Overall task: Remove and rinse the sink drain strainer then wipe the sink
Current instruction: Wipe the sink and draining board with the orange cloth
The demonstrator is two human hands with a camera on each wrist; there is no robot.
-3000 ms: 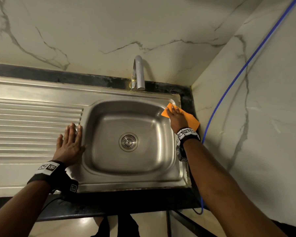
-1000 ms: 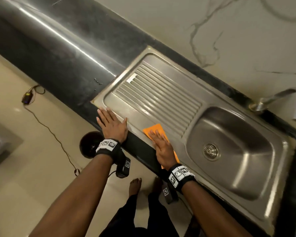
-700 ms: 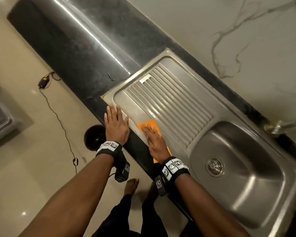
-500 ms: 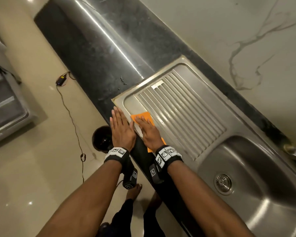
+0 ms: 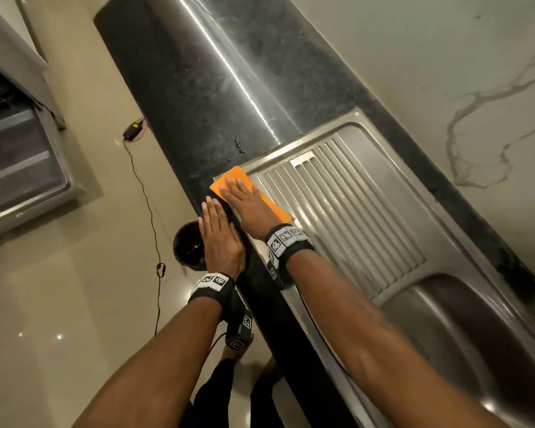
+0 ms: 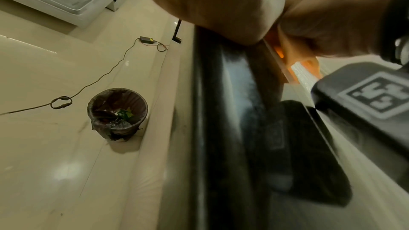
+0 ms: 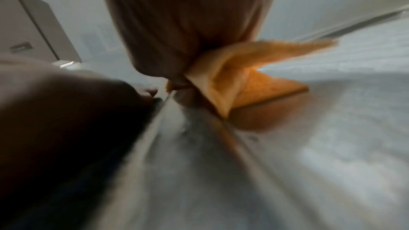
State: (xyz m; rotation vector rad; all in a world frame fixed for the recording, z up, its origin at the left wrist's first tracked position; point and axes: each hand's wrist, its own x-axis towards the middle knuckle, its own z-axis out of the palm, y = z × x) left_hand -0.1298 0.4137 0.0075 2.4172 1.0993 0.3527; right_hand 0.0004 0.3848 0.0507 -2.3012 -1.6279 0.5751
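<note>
My right hand [image 5: 244,199] lies flat with straight fingers on an orange cloth [image 5: 233,177], pressing it onto the front left corner of the steel sink unit's ribbed drainboard [image 5: 352,205]. The cloth [image 7: 243,76] bunches under my palm in the right wrist view. My left hand [image 5: 218,233] is flat, fingers straight, at the black front edge of the counter [image 5: 260,291], just beside the right hand. The sink basin [image 5: 464,332] is at the lower right; its drain strainer is out of view.
A black stone counter [image 5: 198,72] runs to the upper left of the drainboard. On the tiled floor below stand a lined waste bin [image 6: 117,113] and a cable with a small black adapter [image 5: 132,131]. A marble wall [image 5: 445,72] backs the counter.
My right hand has slid the orange cloth from the basin's right rim along the front edge to the drainboard's left corner. The left hand has followed along the counter edge.
</note>
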